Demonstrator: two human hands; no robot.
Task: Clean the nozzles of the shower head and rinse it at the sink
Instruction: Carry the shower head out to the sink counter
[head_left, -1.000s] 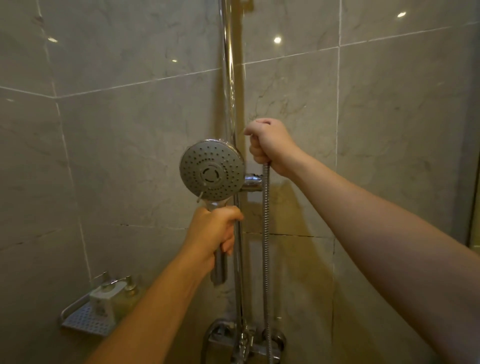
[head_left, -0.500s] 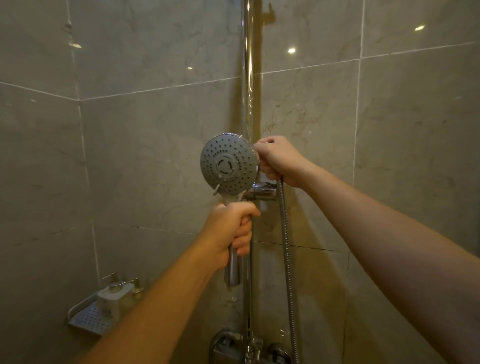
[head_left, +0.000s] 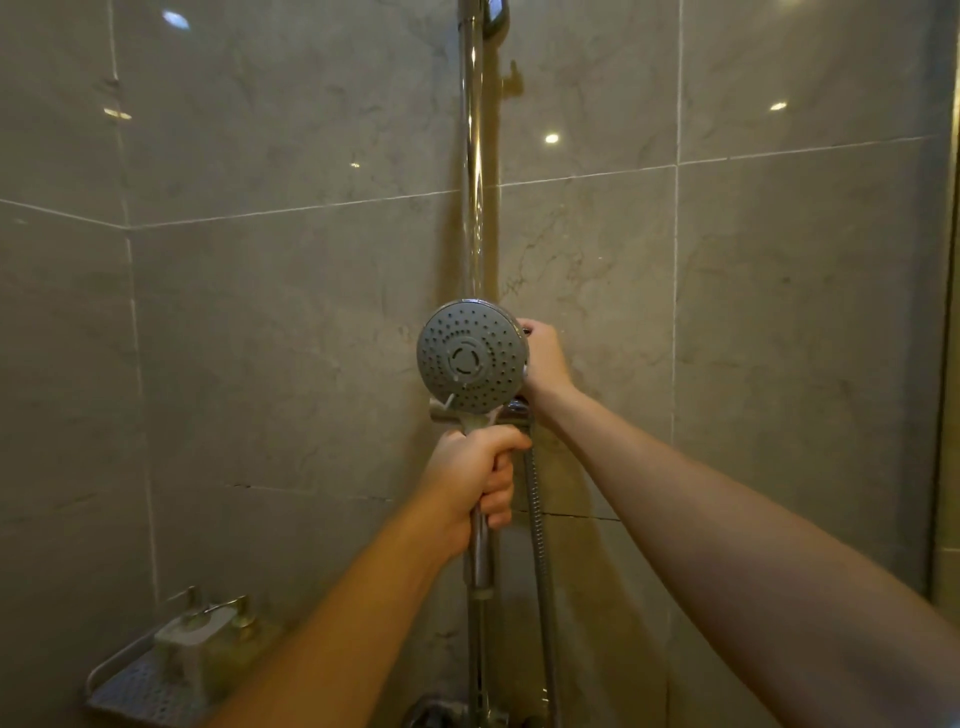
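Note:
The round grey shower head (head_left: 471, 356) faces me, its nozzle face dotted with small holes, in front of the chrome riser rail (head_left: 474, 171). My left hand (head_left: 475, 475) grips its chrome handle just below the head. My right hand (head_left: 543, 358) reaches behind the right side of the head and holds something at the rail or its bracket (head_left: 517, 408); its fingers are partly hidden by the head. The metal hose (head_left: 540, 561) hangs down beside the handle.
Grey marble tile walls meet in a corner at left. A corner shelf (head_left: 132, 691) at bottom left carries pump bottles (head_left: 202, 629). The mixer valve (head_left: 441, 714) shows at the bottom edge. A glass or door edge (head_left: 948, 364) runs down the far right.
The shower head and my left hand shifted right, in front of the rail. My right hand came down the rail and now sits behind the head's right side.

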